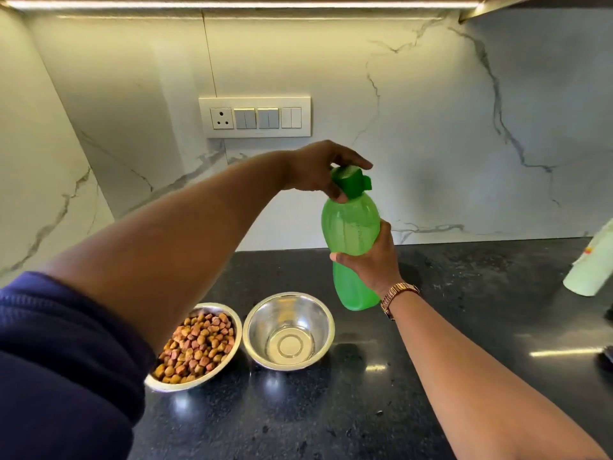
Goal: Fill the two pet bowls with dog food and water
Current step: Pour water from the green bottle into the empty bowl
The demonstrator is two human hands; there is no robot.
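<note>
On the dark counter [464, 327], at the left, a steel bowl [229, 313] holds dog food [199, 346]; just beside it, a second steel bowl [323, 318] holds a little water. Above them, the left hand [318, 171] pinches the dark green cap [351, 180] of a green bottle [351, 227], held upright off the counter. Right of the bowls, the right hand [371, 260] is wrapped around the bottle's middle.

White container [593, 263] cut by right edge; kibble bowl [229, 318] half behind arm
</note>
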